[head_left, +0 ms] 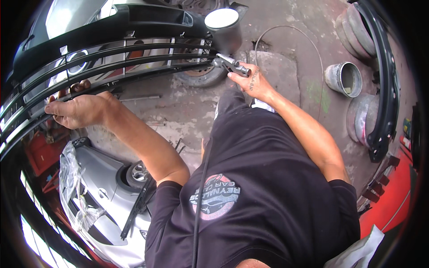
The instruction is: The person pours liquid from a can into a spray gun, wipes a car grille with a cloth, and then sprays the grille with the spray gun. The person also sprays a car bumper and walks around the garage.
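A black car bumper with a slatted grille [152, 26] stretches across the upper left, its slats curving down toward the left rim. My left hand [78, 109] is closed around the grille's lowest slats near their left end, fingertips showing behind them. Beside the grille's right end, my right hand [259, 84] grips a metal spray gun [234, 67]. A grey cup with a white round top [222, 18] sits at the gun's far side, partly blurred. The gun's nozzle end is close to the slats; whether it touches them I cannot tell.
A thin hose [319, 49] loops over the stained floor. At the right stand a metal bucket [346, 80], wheel rims [355, 33] and a long black bumper part [388, 89]. A tyre [203, 79] lies beneath the grille. A silver car [100, 178] with plastic sheeting is lower left.
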The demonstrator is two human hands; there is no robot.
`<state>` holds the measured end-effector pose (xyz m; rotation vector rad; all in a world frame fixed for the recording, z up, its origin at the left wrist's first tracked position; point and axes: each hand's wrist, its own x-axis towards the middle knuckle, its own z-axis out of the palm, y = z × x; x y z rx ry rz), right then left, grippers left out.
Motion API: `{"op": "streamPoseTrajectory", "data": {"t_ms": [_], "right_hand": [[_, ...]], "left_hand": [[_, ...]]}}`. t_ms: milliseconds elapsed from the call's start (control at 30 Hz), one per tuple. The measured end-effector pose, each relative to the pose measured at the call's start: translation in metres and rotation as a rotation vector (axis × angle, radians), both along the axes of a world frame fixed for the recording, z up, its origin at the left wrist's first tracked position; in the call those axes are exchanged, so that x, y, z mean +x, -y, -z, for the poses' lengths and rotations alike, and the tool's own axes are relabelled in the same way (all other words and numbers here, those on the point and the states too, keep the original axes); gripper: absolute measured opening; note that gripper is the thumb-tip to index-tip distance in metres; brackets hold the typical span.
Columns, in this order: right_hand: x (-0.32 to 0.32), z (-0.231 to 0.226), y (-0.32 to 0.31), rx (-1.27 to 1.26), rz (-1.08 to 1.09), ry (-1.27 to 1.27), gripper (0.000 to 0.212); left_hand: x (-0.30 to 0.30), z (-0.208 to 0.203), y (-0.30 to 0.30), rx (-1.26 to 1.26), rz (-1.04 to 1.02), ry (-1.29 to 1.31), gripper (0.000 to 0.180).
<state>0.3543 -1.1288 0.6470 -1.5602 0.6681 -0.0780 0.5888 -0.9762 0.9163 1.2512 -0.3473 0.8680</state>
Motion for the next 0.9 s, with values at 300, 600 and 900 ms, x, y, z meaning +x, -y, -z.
{"op": "streamPoseTrajectory", "data": {"t_ms": [300,600,900], "right_hand": [[0.002,-0.004,-0.004,0.028,0.117,0.028,0.054],[0.005,0.003,-0.005,0.016,0.173,0.044,0.028],[0.011,-0.003,-0.002,0.082,0.169,0.053,0.027]], "left_hand": [[0.009,0.000,-0.021,-0.025,0.034,0.022,0.046],[0.014,-0.002,-0.039,-0.044,0.131,0.101,0.041],[0.003,-0.012,-0.048,-0.003,0.182,0.098,0.054]]}}
